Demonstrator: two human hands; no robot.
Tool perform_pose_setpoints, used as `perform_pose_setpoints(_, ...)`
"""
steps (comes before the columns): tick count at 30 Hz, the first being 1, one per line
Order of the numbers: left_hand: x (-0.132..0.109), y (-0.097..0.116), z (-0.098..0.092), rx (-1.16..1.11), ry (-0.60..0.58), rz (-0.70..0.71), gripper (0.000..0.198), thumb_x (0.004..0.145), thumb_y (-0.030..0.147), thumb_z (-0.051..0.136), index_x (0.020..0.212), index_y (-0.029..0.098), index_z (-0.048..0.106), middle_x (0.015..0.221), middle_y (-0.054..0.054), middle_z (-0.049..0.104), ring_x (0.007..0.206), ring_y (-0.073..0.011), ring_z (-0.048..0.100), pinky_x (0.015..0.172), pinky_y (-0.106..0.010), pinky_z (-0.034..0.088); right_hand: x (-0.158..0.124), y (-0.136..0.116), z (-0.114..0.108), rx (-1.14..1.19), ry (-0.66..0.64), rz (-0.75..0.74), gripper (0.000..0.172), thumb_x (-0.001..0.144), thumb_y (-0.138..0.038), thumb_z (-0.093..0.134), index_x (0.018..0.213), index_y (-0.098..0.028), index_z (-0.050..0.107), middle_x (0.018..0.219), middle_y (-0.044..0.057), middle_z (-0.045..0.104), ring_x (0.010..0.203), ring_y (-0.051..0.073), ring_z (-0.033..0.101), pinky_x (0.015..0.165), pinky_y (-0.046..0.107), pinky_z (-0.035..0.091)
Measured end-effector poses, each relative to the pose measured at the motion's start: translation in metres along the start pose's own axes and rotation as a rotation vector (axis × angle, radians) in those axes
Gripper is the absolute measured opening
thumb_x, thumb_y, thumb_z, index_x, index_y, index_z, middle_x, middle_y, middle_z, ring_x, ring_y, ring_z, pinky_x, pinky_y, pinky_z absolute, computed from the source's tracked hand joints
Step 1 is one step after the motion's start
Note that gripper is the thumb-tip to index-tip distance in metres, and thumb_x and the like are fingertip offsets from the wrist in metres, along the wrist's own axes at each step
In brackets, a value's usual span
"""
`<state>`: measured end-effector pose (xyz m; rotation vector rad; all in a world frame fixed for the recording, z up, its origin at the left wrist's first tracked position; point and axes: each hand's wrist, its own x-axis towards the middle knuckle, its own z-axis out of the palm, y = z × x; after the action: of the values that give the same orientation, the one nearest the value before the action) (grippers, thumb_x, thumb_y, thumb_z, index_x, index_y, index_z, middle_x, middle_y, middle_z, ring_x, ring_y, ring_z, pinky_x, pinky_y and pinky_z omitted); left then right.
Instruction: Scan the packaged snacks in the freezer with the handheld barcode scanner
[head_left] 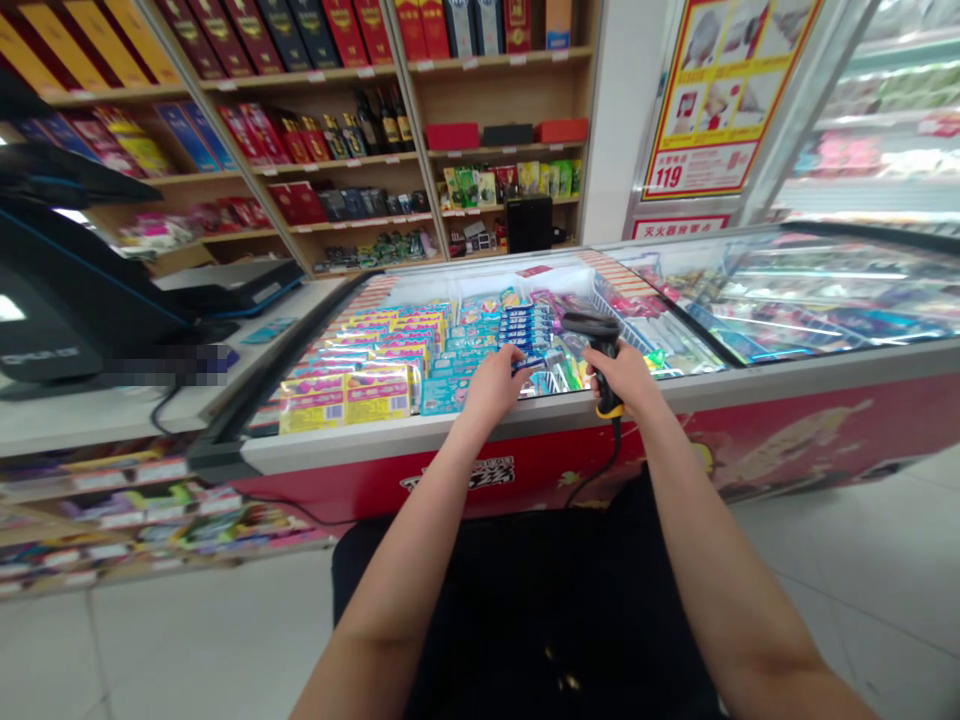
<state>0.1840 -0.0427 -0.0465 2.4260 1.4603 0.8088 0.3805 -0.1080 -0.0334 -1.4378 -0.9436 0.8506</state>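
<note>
My right hand (624, 375) is wrapped round the grip of a black and yellow barcode scanner (592, 325), its head turned toward the left. Between the fingers of my left hand (495, 382) is a small blue packet (530, 365), partly covered by the fingers. Just beyond it, a row of similar blue packets (519, 325) lies on the freezer's glass top. Turquoise packs (448, 388) spread out to the left of these packets, and yellow and pink packs (375, 393) stand in rows farther left. The scanner's cable hangs down over the freezer front.
The chest freezer (420, 475) with its red front runs across in front of me, its glass lids (810, 300) reaching right. A checkout terminal (75, 290) stands on the counter (45, 425) at left. Shelves of boxes and bottles (386, 120) line the back wall.
</note>
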Motion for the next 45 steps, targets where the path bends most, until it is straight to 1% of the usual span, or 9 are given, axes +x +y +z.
perform_pose_setpoints(3, 0.013, -0.001, 0.004, -0.246, 0.018, -0.104, 0.018, 0.088, 0.027, 0.068, 0.104, 0.019, 0.065, 0.104, -0.007, 0.073, 0.097, -0.0193, 0.068, 0.085, -0.031, 0.052, -0.002, -0.004, -0.003, -0.019, 0.015, -0.073, 0.018, 0.081, -0.025, 0.068, 0.087, -0.021, 0.052, 0.059, -0.005, 0.058, 0.041, 0.010, 0.052, 0.040, 0.022, 0.045)
perform_pose_setpoints(6, 0.024, -0.004, 0.009, -0.429, 0.046, -0.189, 0.023, 0.085, 0.029, 0.070, 0.104, 0.017, 0.068, 0.097, -0.007, 0.074, 0.087, -0.0177, 0.069, 0.080, -0.031, 0.055, -0.005, -0.006, -0.009, -0.158, 0.061, -0.136, 0.017, 0.081, -0.026, 0.068, 0.085, -0.021, 0.052, 0.056, -0.004, 0.057, 0.040, 0.011, 0.053, 0.041, 0.022, 0.044)
perform_pose_setpoints(8, 0.029, -0.005, 0.011, -0.505, 0.078, -0.221, 0.024, 0.083, 0.030, 0.072, 0.102, 0.016, 0.070, 0.093, -0.007, 0.074, 0.083, -0.0175, 0.069, 0.078, -0.031, 0.055, -0.008, -0.007, -0.012, -0.264, 0.105, -0.155, 0.018, 0.081, -0.030, 0.068, 0.083, -0.021, 0.053, 0.052, -0.004, 0.055, 0.039, 0.012, 0.052, 0.041, 0.023, 0.044)
perform_pose_setpoints(11, 0.033, -0.003, 0.013, -0.554, 0.142, -0.231, 0.022, 0.078, 0.030, 0.075, 0.095, 0.015, 0.073, 0.087, -0.007, 0.074, 0.082, -0.0193, 0.069, 0.078, -0.032, 0.055, -0.014, -0.008, -0.015, -0.335, 0.162, -0.153, 0.020, 0.081, -0.035, 0.068, 0.082, -0.021, 0.055, 0.050, -0.003, 0.054, 0.039, 0.014, 0.052, 0.042, 0.024, 0.044)
perform_pose_setpoints(14, 0.036, 0.003, 0.013, -0.576, 0.183, -0.230, 0.021, 0.075, 0.029, 0.077, 0.091, 0.016, 0.074, 0.084, -0.007, 0.074, 0.082, -0.0211, 0.070, 0.078, -0.033, 0.054, -0.021, -0.009, -0.015, -0.388, 0.163, -0.137, 0.020, 0.081, -0.037, 0.066, 0.082, -0.019, 0.057, 0.048, -0.002, 0.054, 0.039, 0.014, 0.053, 0.043, 0.024, 0.043)
perform_pose_setpoints(19, 0.044, 0.009, 0.010, -0.600, 0.207, -0.232, 0.020, 0.074, 0.029, 0.077, 0.089, 0.016, 0.075, 0.082, -0.006, 0.073, 0.084, -0.0216, 0.069, 0.080, -0.032, 0.053, -0.026, -0.009, -0.015, -0.404, 0.124, -0.120, 0.020, 0.081, -0.037, 0.064, 0.081, -0.018, 0.059, 0.049, -0.001, 0.055, 0.040, 0.014, 0.054, 0.043, 0.024, 0.042)
perform_pose_setpoints(26, 0.052, 0.005, 0.010, -0.567, 0.231, -0.190, 0.019, 0.074, 0.027, 0.076, 0.089, 0.016, 0.073, 0.086, -0.006, 0.074, 0.086, -0.0213, 0.069, 0.081, -0.031, 0.052, -0.031, -0.014, -0.019, -0.374, 0.088, -0.093, 0.017, 0.081, -0.032, 0.065, 0.077, -0.018, 0.056, 0.048, -0.002, 0.054, 0.038, 0.013, 0.052, 0.040, 0.023, 0.042)
perform_pose_setpoints(35, 0.052, 0.009, 0.008, -0.498, 0.241, -0.176, 0.017, 0.075, 0.025, 0.074, 0.090, 0.016, 0.074, 0.089, -0.005, 0.074, 0.087, -0.0196, 0.068, 0.085, -0.031, 0.051, -0.034, -0.015, -0.020, -0.352, 0.059, -0.072, 0.017, 0.080, -0.030, 0.065, 0.074, -0.019, 0.054, 0.048, -0.002, 0.053, 0.036, 0.012, 0.050, 0.038, 0.022, 0.041)
perform_pose_setpoints(45, 0.050, 0.013, 0.005, -0.447, 0.231, -0.184, 0.015, 0.077, 0.024, 0.074, 0.091, 0.018, 0.074, 0.096, -0.007, 0.075, 0.092, -0.0216, 0.068, 0.089, -0.033, 0.051, -0.033, -0.014, -0.024, -0.362, 0.053, -0.059, 0.020, 0.078, -0.032, 0.065, 0.069, -0.020, 0.052, 0.048, -0.001, 0.053, 0.038, 0.012, 0.051, 0.038, 0.023, 0.042)
